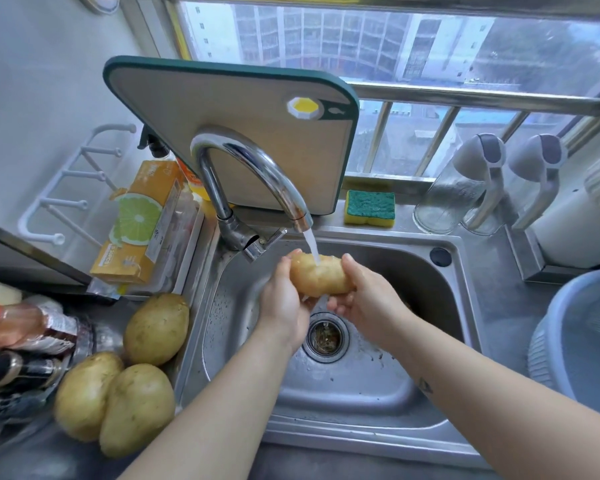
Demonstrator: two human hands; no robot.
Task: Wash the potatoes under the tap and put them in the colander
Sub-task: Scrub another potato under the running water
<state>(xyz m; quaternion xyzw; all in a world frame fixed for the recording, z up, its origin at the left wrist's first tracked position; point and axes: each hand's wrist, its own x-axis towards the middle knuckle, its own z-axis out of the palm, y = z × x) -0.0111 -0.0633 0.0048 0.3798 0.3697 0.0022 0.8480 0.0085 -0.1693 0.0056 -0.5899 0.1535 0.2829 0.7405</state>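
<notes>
Four potatoes. Two hands. Two lidded jugs. One tap, one sink, one drain, one board, one sponge, one colander, one orange box, one wall rack.

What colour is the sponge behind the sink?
The rectangular sponge is green on top, yellow underneath; head view.

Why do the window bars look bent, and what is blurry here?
Head view: the wide-angle lens bows the window bars and cutting board; daylight glares on the tap; the bottles at the left edge are smeared, the held potato is sharp.
</notes>
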